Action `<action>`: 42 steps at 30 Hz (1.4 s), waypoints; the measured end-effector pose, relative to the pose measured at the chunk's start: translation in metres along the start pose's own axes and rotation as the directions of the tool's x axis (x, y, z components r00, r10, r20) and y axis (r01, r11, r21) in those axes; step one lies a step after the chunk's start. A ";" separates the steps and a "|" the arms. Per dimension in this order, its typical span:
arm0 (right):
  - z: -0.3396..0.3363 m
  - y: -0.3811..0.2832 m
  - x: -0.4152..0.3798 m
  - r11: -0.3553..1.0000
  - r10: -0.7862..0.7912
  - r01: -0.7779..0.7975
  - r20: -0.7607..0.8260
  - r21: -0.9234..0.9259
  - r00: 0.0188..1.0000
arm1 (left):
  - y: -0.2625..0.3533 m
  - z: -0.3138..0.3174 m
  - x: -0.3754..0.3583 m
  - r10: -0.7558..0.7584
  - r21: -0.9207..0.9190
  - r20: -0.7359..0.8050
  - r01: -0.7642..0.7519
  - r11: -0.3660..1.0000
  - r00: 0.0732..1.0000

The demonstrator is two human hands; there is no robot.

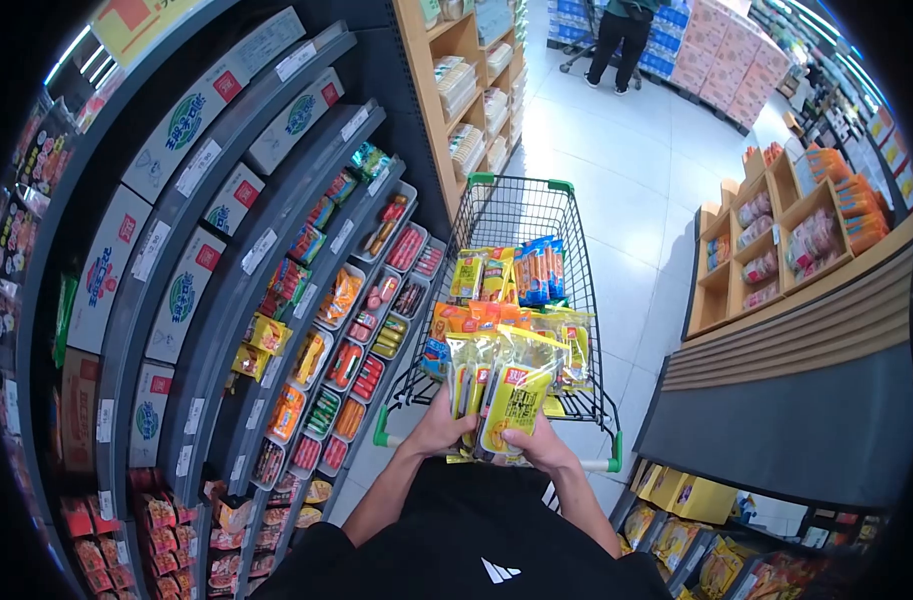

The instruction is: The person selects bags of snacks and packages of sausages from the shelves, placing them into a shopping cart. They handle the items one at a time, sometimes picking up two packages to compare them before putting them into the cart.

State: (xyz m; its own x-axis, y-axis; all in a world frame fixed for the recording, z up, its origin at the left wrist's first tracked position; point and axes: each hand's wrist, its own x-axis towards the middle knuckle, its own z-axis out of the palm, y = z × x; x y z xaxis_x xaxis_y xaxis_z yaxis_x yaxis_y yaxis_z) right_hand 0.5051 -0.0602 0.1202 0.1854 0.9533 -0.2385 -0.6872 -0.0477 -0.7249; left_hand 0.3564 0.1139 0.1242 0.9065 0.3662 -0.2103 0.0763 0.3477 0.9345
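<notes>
1. The yellow packets (516,395) are in front of the body, close to the near end of the shopping cart (561,187). They stand almost upright in a loose fan, with their printed faces towards the person, perhaps so that the labels can be read.

2. The left hand (442,428) is partly closed around the lower left side of this bunch. The right hand (539,443) is also partly closed and holds the lower right side, its thumb lying across the front packet. I think the grip is low because several slippery wrappers must be kept together from below (the upper ends spread apart a little).

3. Beyond the hands, orange packets (486,314) and blue packets (540,270) lie inside the cart, beside other yellow ones. They seem to be grouped by kind, probably to keep them easy to tell apart.

4. The green handle (380,428) shows on both sides of the hands, and neither hand grips it.

5. At the left, the dark shelf (321,130) carries cartons and trays of small packs, in sloping rows, likely for easy viewing. At the right is a wooden rack (703,285), and farther away stands another person (624,45).
</notes>
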 end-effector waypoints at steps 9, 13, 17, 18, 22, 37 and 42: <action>-0.011 0.000 0.012 0.980 0.164 -0.164 0.010 0.111 0.986 | 0.015 -0.020 0.012 0.017 0.577 0.133 -0.091 0.812 0.991; -0.018 0.015 0.024 0.942 0.237 -0.231 0.003 0.243 0.972 | 0.010 -0.053 0.023 0.211 0.609 -0.009 -0.162 0.776 0.978; -0.029 0.018 0.038 0.952 0.233 -0.219 -0.039 0.216 0.972 | 0.001 -0.114 0.016 0.258 0.701 -0.495 0.206 0.683 0.830; -0.033 0.013 0.043 0.957 0.238 -0.217 -0.091 0.190 0.967 | -0.020 -0.139 0.010 0.208 0.674 -0.571 0.309 0.670 0.794; -0.060 -0.003 0.086 0.997 0.062 -0.044 -0.351 0.058 0.934 | -0.088 -0.166 -0.018 -0.107 0.427 -0.686 0.517 0.741 0.720; -0.142 -0.011 0.374 0.897 -0.244 0.049 -0.401 -0.439 0.883 | -0.056 -0.133 0.000 -0.162 0.603 -0.727 0.732 0.317 0.668; -0.165 0.048 0.435 0.870 -0.063 -0.223 -0.548 -0.440 0.834 | -0.053 -0.136 0.003 -0.259 0.547 -0.731 0.769 0.332 0.632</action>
State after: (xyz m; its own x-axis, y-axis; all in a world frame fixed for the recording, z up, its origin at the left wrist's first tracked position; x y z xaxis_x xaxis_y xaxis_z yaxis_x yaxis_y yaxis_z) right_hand 0.6683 0.3031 -0.1249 0.5830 0.6350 -0.5069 -0.3297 -0.3854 -0.8619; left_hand 0.2983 0.2138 0.0348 0.2495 0.7718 -0.5849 0.9491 -0.0750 0.3058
